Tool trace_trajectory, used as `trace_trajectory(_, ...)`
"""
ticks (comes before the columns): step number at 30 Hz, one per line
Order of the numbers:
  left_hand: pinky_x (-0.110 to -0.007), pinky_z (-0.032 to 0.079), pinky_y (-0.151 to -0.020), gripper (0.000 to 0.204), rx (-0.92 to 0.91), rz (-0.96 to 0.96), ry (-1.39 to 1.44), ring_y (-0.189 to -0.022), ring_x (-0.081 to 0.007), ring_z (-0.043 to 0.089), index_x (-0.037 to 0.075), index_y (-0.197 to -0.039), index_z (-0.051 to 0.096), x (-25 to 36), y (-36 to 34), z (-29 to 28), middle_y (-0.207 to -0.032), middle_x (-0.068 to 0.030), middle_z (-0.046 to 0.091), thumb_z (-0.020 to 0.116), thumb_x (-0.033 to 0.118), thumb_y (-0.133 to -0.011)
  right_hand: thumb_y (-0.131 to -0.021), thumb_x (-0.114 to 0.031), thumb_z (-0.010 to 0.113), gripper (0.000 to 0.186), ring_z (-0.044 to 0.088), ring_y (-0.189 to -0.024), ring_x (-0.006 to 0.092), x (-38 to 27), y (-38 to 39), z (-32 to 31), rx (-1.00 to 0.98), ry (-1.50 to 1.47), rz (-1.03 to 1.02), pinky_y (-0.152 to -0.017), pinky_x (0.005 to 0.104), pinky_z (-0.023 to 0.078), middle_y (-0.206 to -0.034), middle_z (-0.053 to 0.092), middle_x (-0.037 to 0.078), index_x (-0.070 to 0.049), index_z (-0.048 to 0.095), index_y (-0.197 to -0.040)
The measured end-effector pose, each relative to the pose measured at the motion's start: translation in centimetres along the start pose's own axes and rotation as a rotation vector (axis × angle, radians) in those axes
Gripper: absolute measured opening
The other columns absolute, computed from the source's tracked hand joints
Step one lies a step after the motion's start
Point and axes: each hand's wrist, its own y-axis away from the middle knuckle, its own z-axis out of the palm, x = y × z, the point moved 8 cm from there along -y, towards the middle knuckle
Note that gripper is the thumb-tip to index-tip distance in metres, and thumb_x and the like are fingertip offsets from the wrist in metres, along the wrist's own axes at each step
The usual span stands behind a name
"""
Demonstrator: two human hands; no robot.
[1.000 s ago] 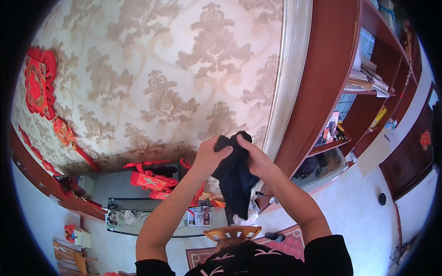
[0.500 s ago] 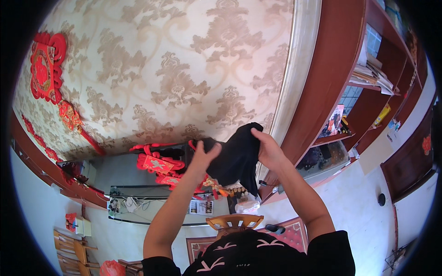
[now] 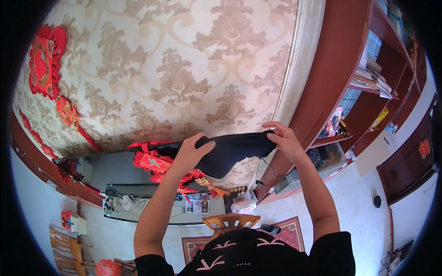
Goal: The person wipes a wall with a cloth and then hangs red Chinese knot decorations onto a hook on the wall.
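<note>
At the upper left, a red knotted-cord ornament [image 3: 43,64] hangs on a cream wall with brown patterned paper [image 3: 179,83] spanning the upper middle. Lower left, a low, dark-edged glass table [image 3: 120,215] carries cables; a red-and-gold corded ornament [image 3: 154,162] crowds the left forearm. At centre, the left hand [image 3: 195,149] is clamped on one end of a soft black cloth [image 3: 235,152], its top edge nearly straight, its lower edge uneven. A brown wooden chair [image 3: 230,221] stands at lower centre. The right hand [image 3: 285,141] pinches the cloth's right corner, forefinger extended, near pale moulding [image 3: 294,69]. A reddish-brown wooden shelf unit [image 3: 340,55] bounds the right; pale floor [image 3: 352,211] spreads at lower right.
</note>
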Motion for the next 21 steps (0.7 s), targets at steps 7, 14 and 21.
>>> trace_trajectory(7,-0.029,0.046,-0.080,0.048,0.231,0.209,-0.022,-0.083,-0.0139,0.055,-0.007,-0.106,0.062,6.8,-6.2,-1.8,-0.089,-0.0097,0.066,0.057,0.040,-0.096,-0.090,-0.007,0.063,0.032,0.058,-0.083,0.0116,-8.1,-3.6,-2.5,0.248,0.107,-0.376,-0.073,0.0247,0.049,-0.100,0.061,0.006,-0.001,0.058,-0.121)
trace_trajectory(14,-0.044,0.048,-0.081,0.048,-0.054,0.366,-0.191,-0.092,-0.0405,0.062,-0.002,-0.092,0.065,14.9,-6.5,7.6,-0.094,-0.0257,0.065,0.050,0.044,-0.095,-0.095,-0.020,0.058,0.070,0.031,-0.138,0.0267,2.8,1.6,8.9,0.092,-0.102,-0.482,-0.114,0.0383,0.024,-0.148,0.034,0.016,0.003,0.020,-0.150)
trace_trajectory(21,-0.045,0.045,-0.078,0.049,0.295,0.851,-0.929,-0.085,-0.0367,0.062,0.005,-0.102,0.057,24.9,-4.2,8.0,-0.094,-0.0215,0.063,0.058,0.052,-0.088,-0.100,-0.023,0.051,0.069,0.028,-0.140,0.0238,-7.1,-1.0,5.3,0.315,-0.329,-0.590,-0.114,0.0350,0.024,-0.151,0.028,0.015,0.003,0.012,-0.151)
